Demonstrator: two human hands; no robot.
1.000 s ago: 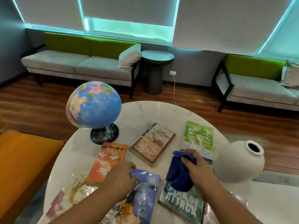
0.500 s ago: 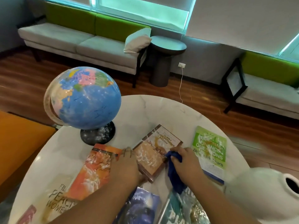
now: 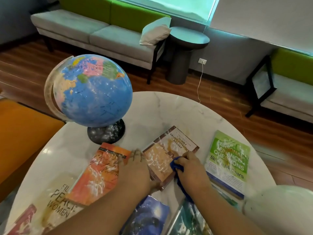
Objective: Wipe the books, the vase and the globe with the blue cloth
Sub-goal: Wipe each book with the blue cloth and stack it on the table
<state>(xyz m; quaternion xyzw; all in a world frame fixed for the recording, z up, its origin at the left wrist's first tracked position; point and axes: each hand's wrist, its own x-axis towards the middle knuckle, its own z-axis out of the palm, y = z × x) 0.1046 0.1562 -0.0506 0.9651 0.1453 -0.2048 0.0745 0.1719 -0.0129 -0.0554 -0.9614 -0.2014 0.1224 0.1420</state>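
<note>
The blue cloth [image 3: 176,167] is bunched in the right hand [image 3: 192,169], whose fingers curl round it and press it down on the right part of the tan book [image 3: 166,156] near the middle of the round marble table [image 3: 169,106]. A tail of the cloth trails back under the wrist. The left hand [image 3: 137,170] lies flat with fingers straight at the book's left edge, apparently pinning it in place.

The step in hand looks like wiping this 1 cover. It shows white streaks and a brownish stain across its middle, so the job here seems barely begun. The next move likely calls for firm strokes across the cover while the left hand keeps the book from sliding.

Much work appears to remain. The orange book [image 3: 101,172] just beside the left hand, the green book [image 3: 228,160] to the right and the white book [image 3: 55,200] at the near left edge all carry the same white streaks. A blue book [image 3: 149,216] and a teal book [image 3: 191,221] lie nearest the person, partly hidden by the forearms.

The globe [image 3: 94,90] stands upright at the back left on a dark base — both are flecked with white. The pale vase [image 3: 279,206] sits at the near right, blurred and cut by the frame, so its surface cannot be judged.
</note>
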